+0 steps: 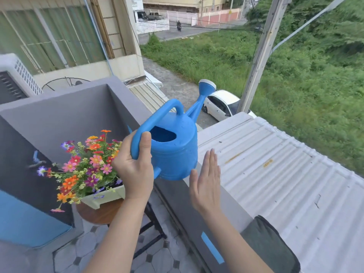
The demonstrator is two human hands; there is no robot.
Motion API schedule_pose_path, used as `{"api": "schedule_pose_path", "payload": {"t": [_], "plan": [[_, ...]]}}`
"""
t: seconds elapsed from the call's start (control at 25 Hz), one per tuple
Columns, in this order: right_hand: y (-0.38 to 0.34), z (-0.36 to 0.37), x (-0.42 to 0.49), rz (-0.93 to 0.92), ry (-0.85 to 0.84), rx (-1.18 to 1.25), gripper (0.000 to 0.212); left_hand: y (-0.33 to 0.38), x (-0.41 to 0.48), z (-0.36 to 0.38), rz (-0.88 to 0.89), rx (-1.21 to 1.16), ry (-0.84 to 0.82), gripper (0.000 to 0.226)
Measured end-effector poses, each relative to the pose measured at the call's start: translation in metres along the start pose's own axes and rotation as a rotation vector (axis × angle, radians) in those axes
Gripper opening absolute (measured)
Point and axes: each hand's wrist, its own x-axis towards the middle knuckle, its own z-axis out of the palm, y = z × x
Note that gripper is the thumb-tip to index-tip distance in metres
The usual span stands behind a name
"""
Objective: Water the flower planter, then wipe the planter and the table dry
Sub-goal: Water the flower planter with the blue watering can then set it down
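Both hands up front: my left hand (136,170) grips the blue plastic watering can (173,146) by its handle; right hand (205,184) flat, fingers together, beside it. White flower planter (102,198) sits on round wooden table (98,213), lower left.

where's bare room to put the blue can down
The grey ledge is bare from under the watering can to the dark cloth. The round table is crowded: the white planter leaves only its front edge free.
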Motion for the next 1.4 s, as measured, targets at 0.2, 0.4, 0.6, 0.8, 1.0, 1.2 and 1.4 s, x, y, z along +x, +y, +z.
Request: {"api": "schedule_pose_path", "payload": {"t": [0.2, 0.4, 0.6, 0.8, 1.0, 1.2, 1.4], "plan": [[-0.1, 0.023, 0.004, -0.276, 0.06, 0.082, 0.073, 0.037, 0.05, -0.064, 0.004, -0.02, 0.11, 0.021], [-0.195, 0.072, -0.017, -0.395, 0.065, 0.077, 0.075, 0.066, 0.101, -0.159, 0.044, 0.015, 0.156, 0.032], [-0.271, 0.122, -0.048, -0.506, 0.031, 0.049, 0.08, 0.068, 0.135, -0.261, 0.044, 0.089, 0.144, 0.032], [-0.319, 0.163, -0.08, -0.642, -0.034, 0.011, 0.084, 0.061, 0.158, -0.345, 0.014, 0.224, 0.139, 0.046], [-0.345, 0.19, -0.106, -0.689, -0.089, 0.081, 0.093, 0.069, 0.174, -0.389, 0.06, 0.376, 0.08, 0.038], [-0.369, 0.199, -0.137, -0.631, -0.14, 0.18, 0.096, 0.081, 0.186, -0.408, 0.096, 0.442, -0.017, 0.013], [-0.374, 0.207, -0.157, -0.581, -0.155, 0.23, 0.103, 0.086, 0.195, -0.413, 0.12, 0.525, -0.125, 0.015]]}}
